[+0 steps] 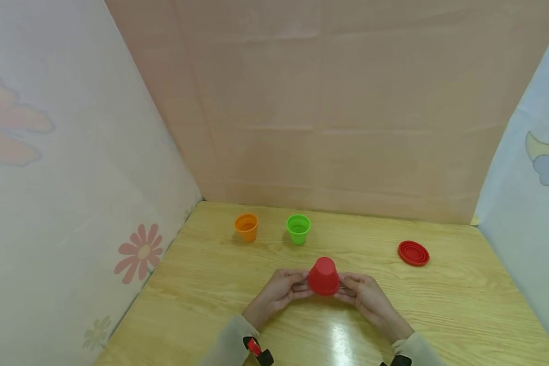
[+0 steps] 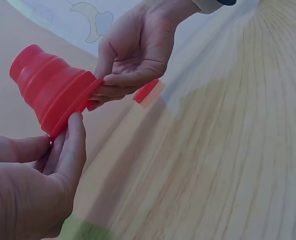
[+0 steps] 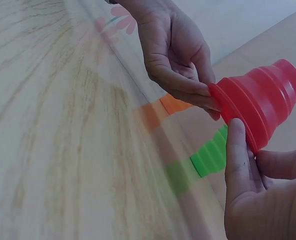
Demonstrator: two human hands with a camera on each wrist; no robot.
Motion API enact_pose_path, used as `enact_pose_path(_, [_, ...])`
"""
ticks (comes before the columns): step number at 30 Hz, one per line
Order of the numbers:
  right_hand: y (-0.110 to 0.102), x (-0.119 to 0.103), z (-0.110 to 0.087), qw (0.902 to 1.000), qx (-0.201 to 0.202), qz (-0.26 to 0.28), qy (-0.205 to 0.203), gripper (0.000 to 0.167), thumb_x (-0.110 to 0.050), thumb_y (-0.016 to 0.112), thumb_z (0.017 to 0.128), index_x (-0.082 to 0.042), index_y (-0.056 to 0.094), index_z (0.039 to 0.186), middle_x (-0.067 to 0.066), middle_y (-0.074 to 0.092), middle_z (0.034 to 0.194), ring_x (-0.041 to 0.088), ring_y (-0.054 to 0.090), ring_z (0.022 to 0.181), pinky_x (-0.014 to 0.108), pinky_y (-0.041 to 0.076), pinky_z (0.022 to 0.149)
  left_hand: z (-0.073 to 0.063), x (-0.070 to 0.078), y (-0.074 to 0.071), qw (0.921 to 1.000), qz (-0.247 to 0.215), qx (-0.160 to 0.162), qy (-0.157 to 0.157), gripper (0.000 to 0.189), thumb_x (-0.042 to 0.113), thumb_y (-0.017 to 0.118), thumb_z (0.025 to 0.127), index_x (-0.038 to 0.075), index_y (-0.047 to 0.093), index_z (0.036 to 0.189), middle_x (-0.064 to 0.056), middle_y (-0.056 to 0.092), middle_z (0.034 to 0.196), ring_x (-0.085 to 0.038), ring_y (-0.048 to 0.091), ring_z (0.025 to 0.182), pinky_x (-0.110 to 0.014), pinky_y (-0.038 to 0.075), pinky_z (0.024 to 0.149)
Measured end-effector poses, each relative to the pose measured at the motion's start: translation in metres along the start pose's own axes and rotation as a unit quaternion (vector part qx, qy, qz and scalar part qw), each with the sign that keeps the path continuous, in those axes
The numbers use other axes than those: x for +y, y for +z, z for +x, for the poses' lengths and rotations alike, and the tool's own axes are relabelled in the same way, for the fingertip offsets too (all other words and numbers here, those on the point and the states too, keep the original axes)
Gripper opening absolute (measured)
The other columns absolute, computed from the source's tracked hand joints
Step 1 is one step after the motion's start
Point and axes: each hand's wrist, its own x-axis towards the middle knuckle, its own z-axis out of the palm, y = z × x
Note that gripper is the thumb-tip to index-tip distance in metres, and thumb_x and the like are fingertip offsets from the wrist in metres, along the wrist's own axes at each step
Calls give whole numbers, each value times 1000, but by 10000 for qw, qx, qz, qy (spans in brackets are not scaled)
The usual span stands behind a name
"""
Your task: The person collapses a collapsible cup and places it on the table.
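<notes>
Cream sleeves (image 1: 229, 344) lie closest, leading to my left hand (image 1: 278, 292) and right hand (image 1: 367, 299), each with thumb and fingers pinching opposite sides of the rim of a ribbed, tapered red cup (image 1: 324, 279), seemingly silicone. I hold it between them over the pale wooden tabletop (image 1: 201, 295), narrow base up, mouth downward. I judge it light, soft and hard to break; its folding walls could give under pressure, so the thicker rim suits gripping best.
</notes>
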Motion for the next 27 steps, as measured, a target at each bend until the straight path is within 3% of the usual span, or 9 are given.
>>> enact_pose_path(4, [0,3,0,10000,-50,16,21,30,-14,46,113,-3,69,128,-1,80,113,13,77,104,31,63,96,0,-4,-2,10000,-7,79,-43,30,10,60,106,-5,70,130,-22,77,118,-22,79,100,-44,63,95])
enact_pose_path(18, [0,4,-1,9993,-267,260,47,28,-14,44,113,-12,72,119,-1,80,108,13,77,101,29,63,95,0,-8,-3,9999,44,-52,110,30,7,58,107,-8,68,131,-19,78,115,-19,78,96,-43,63,95])
enact_pose_path(27, [4,2,2,9994,-19,204,271,22,-24,53,111,-18,75,112,-2,79,101,12,76,93,29,64,90,0,-8,-1,9998,48,74,180,28,5,58,106,-10,69,128,-21,78,114,-20,79,95,-44,64,94])
